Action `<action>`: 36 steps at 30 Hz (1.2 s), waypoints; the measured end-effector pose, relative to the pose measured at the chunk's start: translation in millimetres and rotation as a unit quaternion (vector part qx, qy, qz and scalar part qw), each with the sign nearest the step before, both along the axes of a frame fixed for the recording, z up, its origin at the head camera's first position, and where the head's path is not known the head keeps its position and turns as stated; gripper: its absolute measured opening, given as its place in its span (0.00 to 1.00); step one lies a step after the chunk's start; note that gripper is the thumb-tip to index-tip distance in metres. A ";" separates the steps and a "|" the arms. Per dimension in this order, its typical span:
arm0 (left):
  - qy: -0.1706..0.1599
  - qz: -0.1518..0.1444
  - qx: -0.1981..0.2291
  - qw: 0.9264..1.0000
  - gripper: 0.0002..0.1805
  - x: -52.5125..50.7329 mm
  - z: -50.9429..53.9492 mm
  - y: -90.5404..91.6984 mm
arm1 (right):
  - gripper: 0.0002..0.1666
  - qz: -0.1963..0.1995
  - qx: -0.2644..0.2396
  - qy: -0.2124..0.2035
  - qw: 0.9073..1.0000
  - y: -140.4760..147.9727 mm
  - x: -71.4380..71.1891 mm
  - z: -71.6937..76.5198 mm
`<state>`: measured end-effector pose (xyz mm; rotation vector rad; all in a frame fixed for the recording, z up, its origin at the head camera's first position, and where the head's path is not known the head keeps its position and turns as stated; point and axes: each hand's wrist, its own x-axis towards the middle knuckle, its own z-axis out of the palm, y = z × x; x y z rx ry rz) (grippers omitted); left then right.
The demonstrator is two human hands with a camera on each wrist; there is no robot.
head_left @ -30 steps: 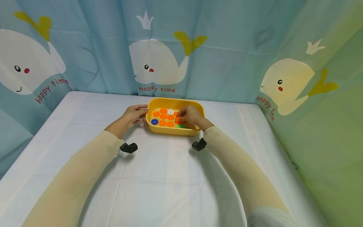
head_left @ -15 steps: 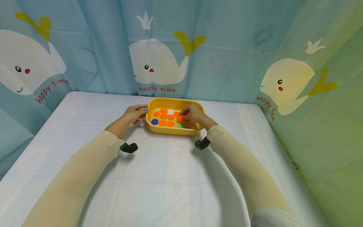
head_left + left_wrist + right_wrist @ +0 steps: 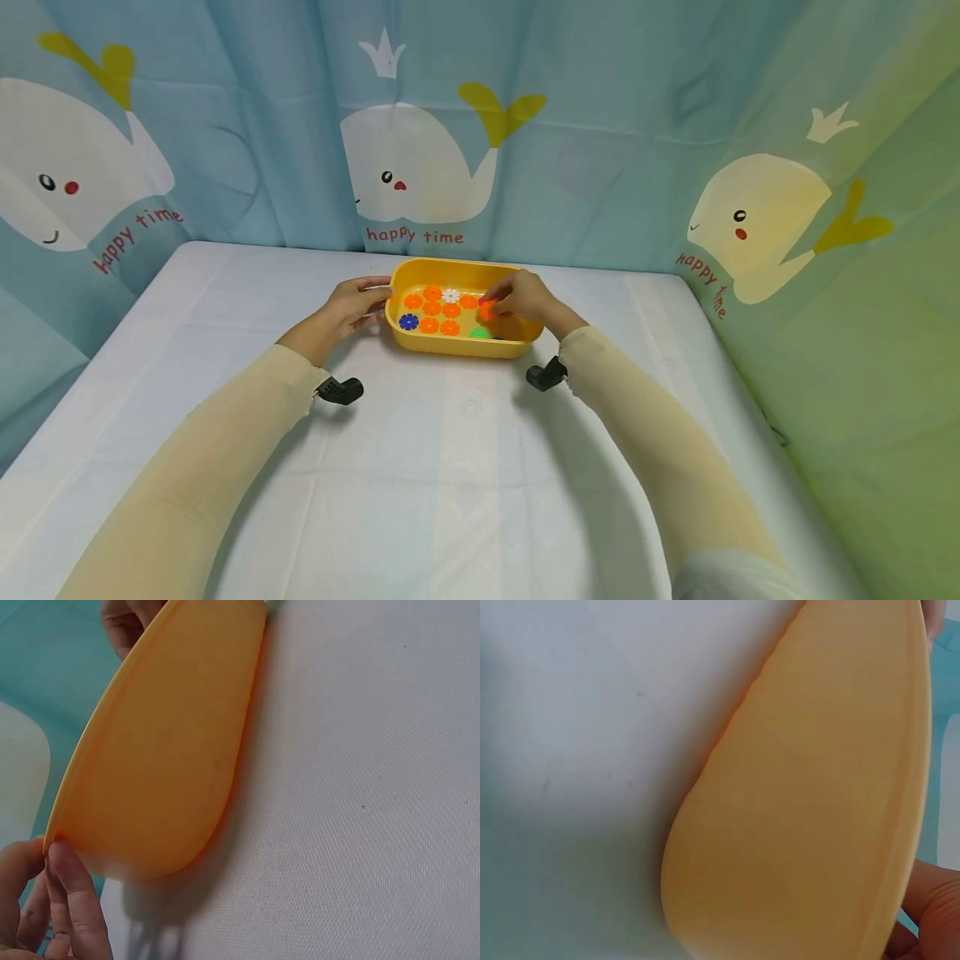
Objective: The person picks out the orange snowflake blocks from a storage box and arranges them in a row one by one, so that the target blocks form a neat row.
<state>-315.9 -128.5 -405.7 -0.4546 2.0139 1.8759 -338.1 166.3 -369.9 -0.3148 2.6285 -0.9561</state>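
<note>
A yellow plastic tub (image 3: 461, 347) stands at the far middle of the table in the head view. My left hand (image 3: 351, 305) holds its left end. In the left wrist view, thumb and fingers (image 3: 76, 892) pinch the rim. My right hand (image 3: 527, 298) reaches over the tub's right part and pinches an orange flower-shaped disc (image 3: 487, 311); a bit of pink shows beside the fingertips. Several orange discs, a white disc (image 3: 451, 296), a blue disc (image 3: 408, 322) and a green disc (image 3: 480, 332) lie inside. The tub's wall hides the right fingertips in the right wrist view.
A pale cloth covers the table (image 3: 420, 467). Behind it hangs a blue curtain (image 3: 600, 167) with whale prints, turning green at the right. Black wrist-camera mounts (image 3: 341, 390) jut out from both sleeves.
My right hand has moved right and slightly back inside the tub, with the orange disc at its fingertips. More of the green disc shows now. The left hand and tub stay put.
</note>
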 end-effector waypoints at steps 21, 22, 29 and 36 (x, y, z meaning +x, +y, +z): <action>-0.005 0.007 0.019 1.000 0.26 3.9 0.4 2.5 | 0.18 -0.035 -0.070 -0.036 0.996 24.8 -6.6 14.1; -0.007 0.008 0.024 1.000 0.25 3.7 -0.2 2.7 | 0.18 -0.037 -0.078 -0.040 0.995 26.5 -6.8 14.3; -0.016 0.019 0.056 0.998 0.25 0.3 -3.5 3.7 | 0.20 -0.041 -0.086 -0.045 0.994 36.4 -8.8 16.4; -0.017 0.024 0.068 0.997 0.25 -0.3 -3.0 3.7 | 0.19 -0.046 -0.077 -0.031 0.995 44.4 -13.8 22.3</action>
